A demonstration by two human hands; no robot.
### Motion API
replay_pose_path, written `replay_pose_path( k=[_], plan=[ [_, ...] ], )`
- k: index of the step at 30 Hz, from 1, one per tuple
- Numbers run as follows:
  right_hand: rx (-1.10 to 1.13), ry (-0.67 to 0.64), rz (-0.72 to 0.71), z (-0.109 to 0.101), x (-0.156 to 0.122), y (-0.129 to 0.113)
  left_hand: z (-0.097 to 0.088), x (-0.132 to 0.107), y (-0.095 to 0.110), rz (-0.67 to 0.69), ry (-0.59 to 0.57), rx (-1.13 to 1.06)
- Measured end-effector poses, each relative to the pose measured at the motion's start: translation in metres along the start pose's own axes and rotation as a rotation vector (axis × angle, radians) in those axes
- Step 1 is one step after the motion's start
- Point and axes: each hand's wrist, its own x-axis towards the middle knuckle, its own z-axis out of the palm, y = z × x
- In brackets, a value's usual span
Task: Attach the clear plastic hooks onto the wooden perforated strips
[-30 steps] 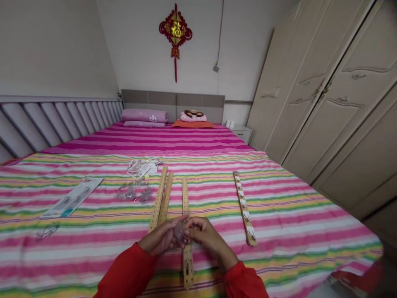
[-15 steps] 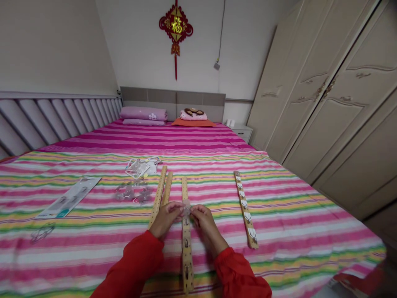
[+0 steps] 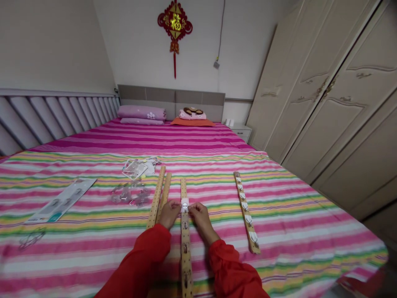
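Observation:
My left hand (image 3: 170,214) and my right hand (image 3: 201,218) pinch opposite edges of a clear-backed adhesive hook (image 3: 185,205). It lies over the upper part of a perforated wooden strip (image 3: 184,187); whether it is pressed flat I cannot tell. Nearer to me, the same strip carries several metal hooks (image 3: 185,248) in a row. Just left of my left hand are two more perforated strips, a longer one (image 3: 157,192) and a shorter one (image 3: 166,188), partly hidden by that hand.
On the right lies a wooden strip (image 3: 254,247) bearing several white hooks. Loose clear hooks (image 3: 132,193) and packaging (image 3: 135,167) are at the left. A hook card (image 3: 62,200) and a tangle of thin wire-like loops (image 3: 32,238) lie further left on the striped bedsheet (image 3: 297,244).
The clear hook has come down towards the strip and now faces up with its square backing visible. Both hands have settled lower on either side of it. The view has shifted slightly.

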Motion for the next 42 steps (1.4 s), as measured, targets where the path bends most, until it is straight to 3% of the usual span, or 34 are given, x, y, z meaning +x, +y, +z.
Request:
replay_pose_path(
  k=[42],
  plan=[
    [-0.108,0.068,-0.016,0.000,0.008,0.021,0.003,0.018,-0.020,0.090,0.113,0.234]
  ],
)
